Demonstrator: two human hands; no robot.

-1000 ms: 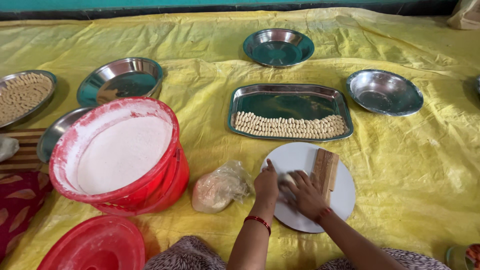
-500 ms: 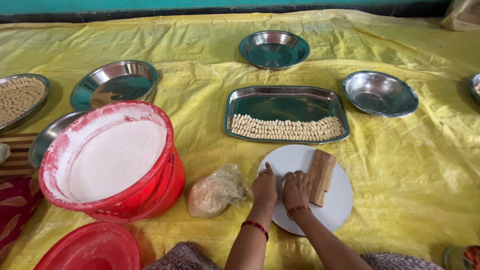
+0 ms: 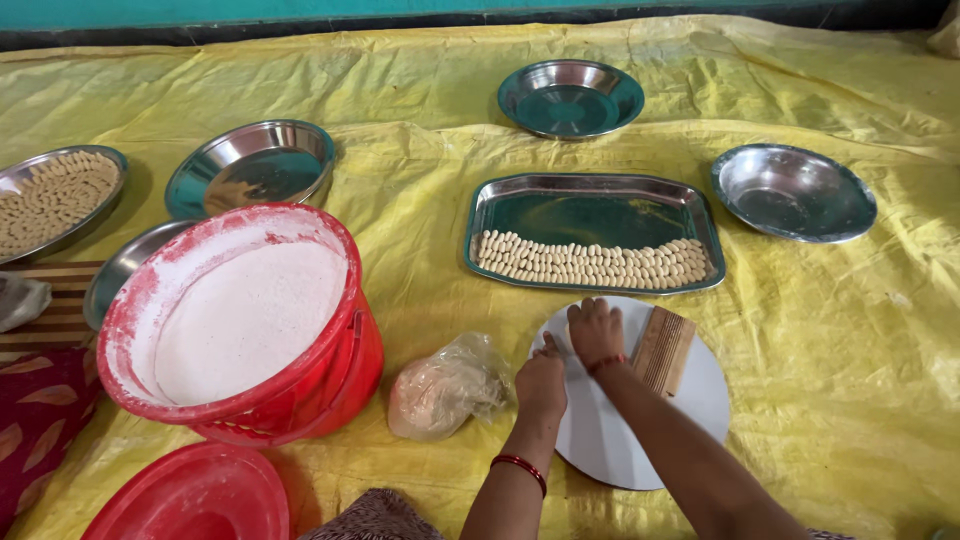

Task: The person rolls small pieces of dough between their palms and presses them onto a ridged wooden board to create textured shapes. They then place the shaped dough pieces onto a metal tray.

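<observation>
While I am kneeling at the white board point(image 3: 690, 420), my right hand point(image 3: 596, 330) is pressing flat on it beside the wooden comb point(image 3: 664, 350); my left hand point(image 3: 541, 378) is curling loosely at its edge, holding nothing visible.

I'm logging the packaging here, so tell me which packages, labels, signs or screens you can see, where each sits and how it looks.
Clear plastic bag: on the yellow sheet between the red bucket and white round board, beside the left hand; crumpled, holding a pale lump.
No labels, signs or screens show.
</observation>
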